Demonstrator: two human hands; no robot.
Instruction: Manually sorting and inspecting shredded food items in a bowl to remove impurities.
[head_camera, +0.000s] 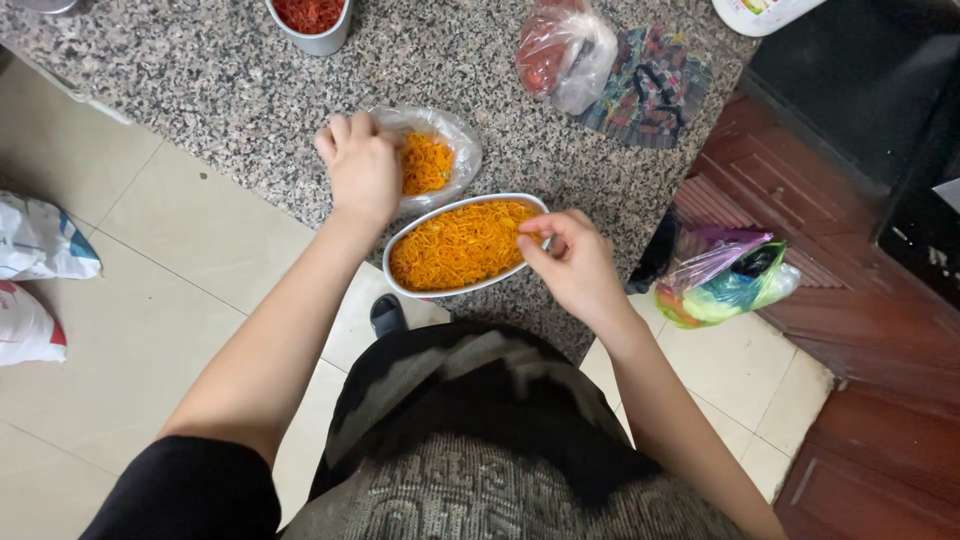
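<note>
Left hand (360, 168) grip is closed on the rim of a clear plastic bag (445, 150) holding orange shredded food. Right hand (572, 262) grip is pinched shut on the right rim of an oval metal tray (410, 290), heaped with the same orange shreds, placed just between both grips on the speckled granite desk (230, 90). Beyond the left grip, a round metal bowl (318, 40) of red shreds is seen. Beyond the right grip, a clear bag of red items (560, 50).
</note>
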